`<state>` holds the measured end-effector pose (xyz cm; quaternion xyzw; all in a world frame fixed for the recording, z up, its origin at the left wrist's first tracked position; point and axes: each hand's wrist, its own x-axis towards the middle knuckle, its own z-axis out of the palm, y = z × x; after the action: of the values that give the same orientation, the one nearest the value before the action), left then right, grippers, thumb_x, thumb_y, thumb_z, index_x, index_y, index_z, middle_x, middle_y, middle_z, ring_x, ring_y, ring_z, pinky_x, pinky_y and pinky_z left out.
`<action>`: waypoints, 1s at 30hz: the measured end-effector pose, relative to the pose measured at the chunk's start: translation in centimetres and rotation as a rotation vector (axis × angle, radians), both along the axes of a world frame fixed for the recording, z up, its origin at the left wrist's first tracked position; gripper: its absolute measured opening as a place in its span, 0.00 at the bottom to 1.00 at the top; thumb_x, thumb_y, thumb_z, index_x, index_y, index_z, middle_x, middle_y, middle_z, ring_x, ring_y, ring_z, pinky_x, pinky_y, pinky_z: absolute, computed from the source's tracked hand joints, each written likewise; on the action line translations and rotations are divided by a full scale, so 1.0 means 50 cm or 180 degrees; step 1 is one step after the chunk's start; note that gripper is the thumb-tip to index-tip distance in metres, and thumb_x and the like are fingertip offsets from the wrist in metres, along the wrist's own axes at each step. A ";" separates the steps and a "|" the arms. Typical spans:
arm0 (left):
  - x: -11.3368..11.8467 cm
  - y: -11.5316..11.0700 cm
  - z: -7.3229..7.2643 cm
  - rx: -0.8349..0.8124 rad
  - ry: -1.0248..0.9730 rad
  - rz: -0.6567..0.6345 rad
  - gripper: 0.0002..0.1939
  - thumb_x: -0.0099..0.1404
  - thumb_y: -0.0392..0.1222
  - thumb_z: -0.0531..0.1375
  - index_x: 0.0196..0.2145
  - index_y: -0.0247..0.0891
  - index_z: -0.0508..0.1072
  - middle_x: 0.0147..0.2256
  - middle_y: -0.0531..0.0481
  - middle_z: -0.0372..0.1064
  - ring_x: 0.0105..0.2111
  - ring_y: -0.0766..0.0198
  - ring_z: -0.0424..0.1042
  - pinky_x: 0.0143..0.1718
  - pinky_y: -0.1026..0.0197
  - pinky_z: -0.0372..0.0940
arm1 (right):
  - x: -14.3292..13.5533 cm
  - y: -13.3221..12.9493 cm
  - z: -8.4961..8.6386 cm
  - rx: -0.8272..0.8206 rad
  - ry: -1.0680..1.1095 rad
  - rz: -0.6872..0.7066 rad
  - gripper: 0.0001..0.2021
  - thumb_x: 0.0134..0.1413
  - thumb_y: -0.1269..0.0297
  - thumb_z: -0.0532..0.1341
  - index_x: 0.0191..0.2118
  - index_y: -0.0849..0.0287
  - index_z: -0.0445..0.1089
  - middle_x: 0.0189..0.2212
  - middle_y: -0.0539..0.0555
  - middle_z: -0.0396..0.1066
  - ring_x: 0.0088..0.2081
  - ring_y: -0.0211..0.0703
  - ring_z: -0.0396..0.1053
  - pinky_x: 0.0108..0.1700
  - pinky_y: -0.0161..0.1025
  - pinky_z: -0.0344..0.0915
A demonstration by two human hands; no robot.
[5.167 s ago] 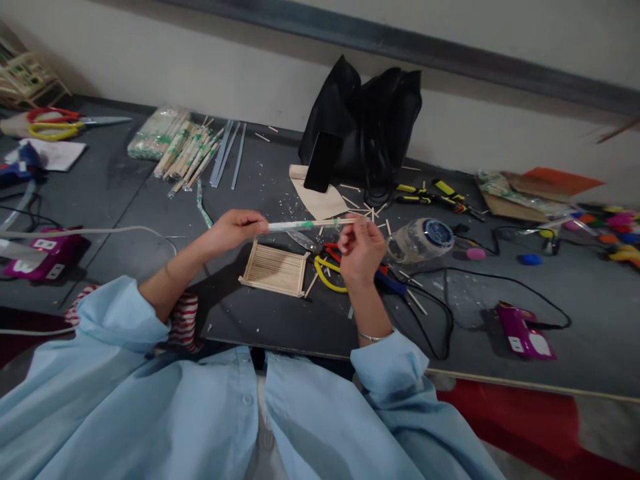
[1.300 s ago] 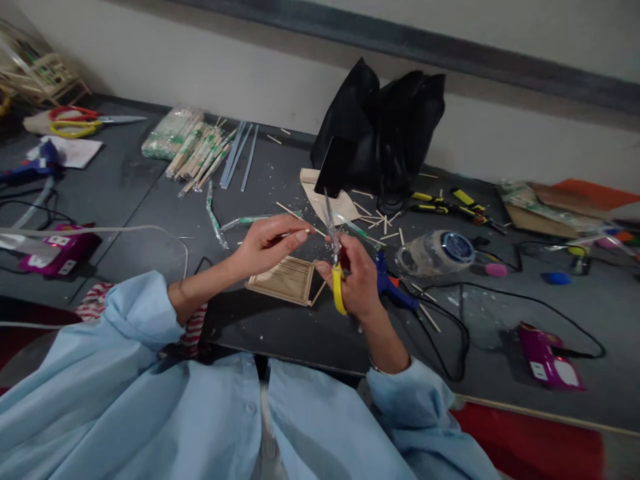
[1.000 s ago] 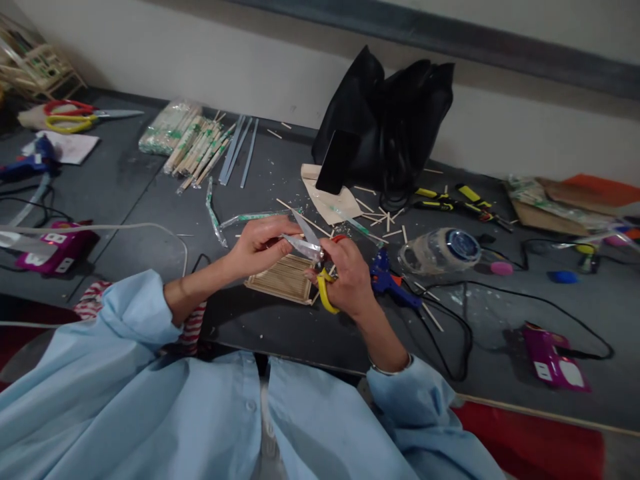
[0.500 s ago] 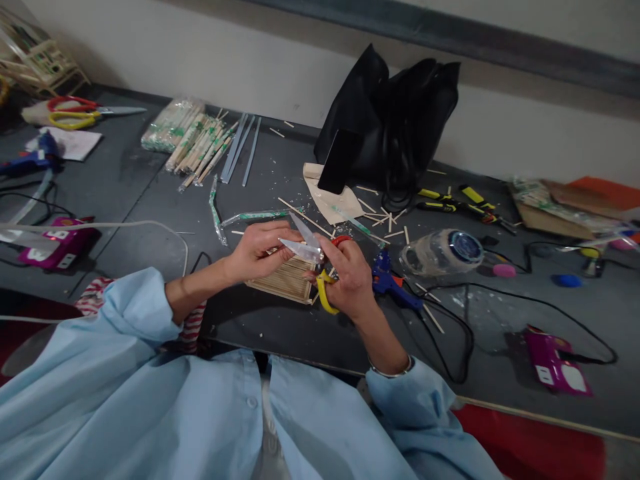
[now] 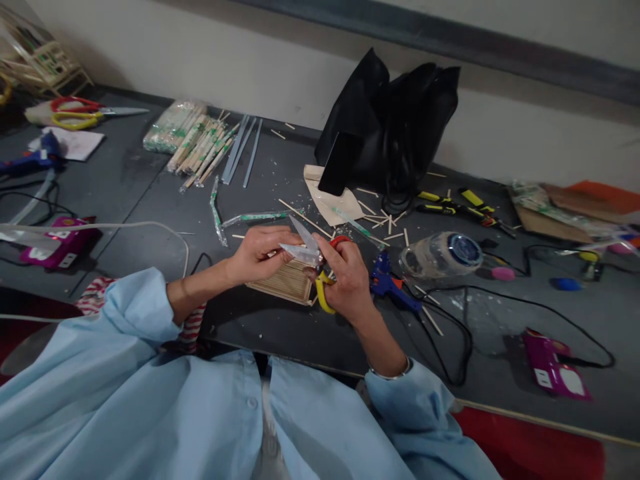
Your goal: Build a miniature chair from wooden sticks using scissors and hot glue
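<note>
Head view: I see my right grip (image 5: pixel 346 275) closed around metal scissors with red and yellow handles (image 5: pixel 302 254), their flat, shiny blades spread in a V towards my left grip (image 5: pixel 261 255). The fingers of the left grip are drawn in close at the blades; I cannot tell whether a stick is pinched there, as fingers and metal cover the spot. Beneath them, on the matte dark-grey desk (image 5: pixel 295 333), lies a rectangular panel of slim pale wooden sticks (image 5: pixel 285 281), set side by side within a raised edge and partly hidden. Just beyond it stretches a limp clear plastic wrapper with green print (image 5: pixel 261 217). Short pale wooden offcuts (image 5: pixel 389 222) scatter before a creased soft black bag (image 5: pixel 423 117). A smooth blue plastic glue gun (image 5: pixel 383 281) lies near my right grip, a rounded clear jar with a blue lid (image 5: pixel 430 255) behind it.

Five seconds ago, both grips stretched a wrapped stick between them and the scissors lay on the desk; now the scissors are in hand, and the wrapper lies beside a bent one already there.
</note>
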<state>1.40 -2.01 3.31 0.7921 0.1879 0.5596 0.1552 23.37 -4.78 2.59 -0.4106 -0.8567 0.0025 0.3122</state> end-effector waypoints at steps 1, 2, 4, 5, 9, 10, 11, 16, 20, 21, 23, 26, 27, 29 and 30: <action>0.000 0.000 0.000 0.0014 0.0002 -0.0004 0.06 0.68 0.37 0.58 0.41 0.38 0.75 0.28 0.51 0.74 0.26 0.70 0.71 0.28 0.68 0.64 | 0.000 0.000 0.000 -0.0023 0.0008 -0.0012 0.30 0.58 0.64 0.60 0.66 0.52 0.59 0.37 0.54 0.59 0.39 0.47 0.60 0.41 0.43 0.66; 0.000 0.000 0.000 0.0023 0.0011 -0.0014 0.06 0.68 0.37 0.58 0.41 0.38 0.74 0.28 0.51 0.75 0.26 0.70 0.71 0.28 0.68 0.64 | 0.000 0.000 -0.001 -0.0039 0.0018 -0.0012 0.30 0.58 0.65 0.60 0.67 0.52 0.59 0.37 0.54 0.59 0.39 0.47 0.60 0.42 0.43 0.66; 0.000 0.000 0.000 0.0030 0.0037 -0.0034 0.06 0.68 0.37 0.58 0.40 0.37 0.74 0.28 0.50 0.74 0.26 0.70 0.71 0.28 0.68 0.64 | 0.000 -0.001 -0.001 -0.0062 0.0032 0.0020 0.31 0.57 0.68 0.59 0.67 0.51 0.58 0.37 0.54 0.59 0.39 0.46 0.60 0.42 0.43 0.66; 0.000 0.000 0.000 0.0016 0.0055 -0.0029 0.06 0.68 0.37 0.58 0.40 0.36 0.74 0.28 0.50 0.74 0.26 0.70 0.71 0.28 0.68 0.64 | 0.000 -0.002 -0.001 -0.0075 0.0031 0.0038 0.32 0.57 0.69 0.59 0.67 0.51 0.58 0.37 0.54 0.59 0.39 0.46 0.60 0.42 0.43 0.67; 0.000 -0.001 -0.002 -0.0049 0.0068 0.0030 0.06 0.68 0.37 0.57 0.38 0.35 0.74 0.28 0.49 0.74 0.26 0.69 0.71 0.28 0.68 0.64 | -0.005 -0.006 -0.001 -0.0141 0.0016 -0.0031 0.33 0.56 0.74 0.56 0.68 0.50 0.56 0.37 0.55 0.59 0.40 0.47 0.60 0.43 0.44 0.67; 0.000 -0.001 -0.002 -0.0076 0.0044 0.0035 0.06 0.68 0.37 0.57 0.38 0.36 0.74 0.28 0.49 0.74 0.26 0.70 0.71 0.28 0.68 0.64 | -0.006 -0.007 -0.001 -0.0157 0.0025 -0.0062 0.33 0.57 0.74 0.55 0.68 0.50 0.56 0.38 0.55 0.59 0.40 0.47 0.60 0.43 0.44 0.67; 0.001 -0.001 -0.003 -0.0098 0.0014 0.0032 0.06 0.68 0.37 0.57 0.38 0.36 0.74 0.28 0.49 0.74 0.26 0.70 0.71 0.28 0.68 0.64 | -0.008 -0.008 -0.001 -0.0173 0.0038 -0.0080 0.33 0.57 0.74 0.55 0.68 0.50 0.56 0.38 0.55 0.59 0.40 0.47 0.61 0.43 0.44 0.67; 0.002 -0.003 -0.003 -0.0107 0.0023 0.0027 0.05 0.67 0.35 0.58 0.39 0.37 0.74 0.28 0.50 0.74 0.26 0.70 0.71 0.28 0.68 0.64 | -0.009 -0.006 -0.004 -0.0141 0.0060 -0.0065 0.30 0.59 0.73 0.55 0.67 0.52 0.58 0.36 0.55 0.60 0.39 0.46 0.61 0.41 0.43 0.68; 0.002 -0.002 -0.002 -0.0089 -0.0024 -0.0022 0.05 0.67 0.35 0.58 0.38 0.36 0.74 0.28 0.49 0.74 0.27 0.70 0.72 0.29 0.68 0.65 | -0.005 -0.003 -0.004 -0.0082 -0.0004 0.0048 0.30 0.57 0.73 0.55 0.66 0.55 0.60 0.34 0.54 0.62 0.37 0.46 0.62 0.41 0.42 0.68; 0.002 -0.002 -0.001 -0.0091 -0.0025 -0.0040 0.05 0.67 0.35 0.58 0.38 0.36 0.74 0.28 0.49 0.74 0.27 0.69 0.72 0.29 0.68 0.65 | -0.004 -0.003 -0.004 -0.0075 -0.0021 0.0058 0.29 0.57 0.73 0.55 0.65 0.56 0.60 0.34 0.54 0.62 0.37 0.46 0.63 0.41 0.42 0.68; 0.002 -0.003 0.000 -0.0103 0.0016 -0.0072 0.05 0.67 0.35 0.58 0.38 0.36 0.74 0.28 0.49 0.74 0.27 0.69 0.72 0.29 0.68 0.65 | -0.003 -0.004 -0.004 -0.0059 -0.0071 0.0036 0.29 0.56 0.72 0.55 0.64 0.57 0.62 0.34 0.54 0.64 0.37 0.46 0.64 0.40 0.41 0.68; 0.001 -0.004 0.001 -0.0151 0.0079 -0.0087 0.04 0.67 0.34 0.58 0.37 0.35 0.74 0.28 0.48 0.74 0.28 0.68 0.73 0.29 0.68 0.65 | -0.001 -0.008 -0.005 -0.0040 -0.0163 -0.0045 0.27 0.56 0.72 0.55 0.63 0.58 0.64 0.33 0.54 0.65 0.35 0.45 0.65 0.37 0.39 0.67; 0.001 -0.004 0.001 -0.0155 0.0078 -0.0089 0.04 0.67 0.34 0.58 0.37 0.35 0.74 0.28 0.48 0.75 0.28 0.68 0.73 0.29 0.67 0.66 | 0.000 -0.009 -0.005 -0.0040 -0.0195 -0.0064 0.27 0.55 0.72 0.55 0.62 0.59 0.64 0.33 0.54 0.66 0.34 0.45 0.65 0.36 0.39 0.67; 0.000 -0.004 -0.001 -0.0144 0.0062 -0.0089 0.04 0.67 0.35 0.58 0.37 0.36 0.74 0.29 0.48 0.75 0.29 0.68 0.74 0.30 0.67 0.66 | 0.001 -0.010 -0.004 -0.0046 -0.0249 -0.0094 0.28 0.54 0.72 0.55 0.62 0.59 0.65 0.32 0.54 0.66 0.33 0.44 0.65 0.36 0.38 0.66; 0.000 -0.004 -0.002 -0.0128 0.0062 -0.0084 0.04 0.67 0.35 0.58 0.37 0.36 0.74 0.29 0.48 0.75 0.29 0.68 0.74 0.31 0.67 0.66 | 0.002 -0.010 -0.003 -0.0056 -0.0275 -0.0110 0.28 0.54 0.72 0.55 0.62 0.59 0.65 0.32 0.54 0.66 0.33 0.44 0.65 0.35 0.38 0.66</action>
<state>1.41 -2.21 3.23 0.7966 0.1902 0.5459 0.1767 23.45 -5.31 2.45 -0.4278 -0.8621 -0.0131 0.2714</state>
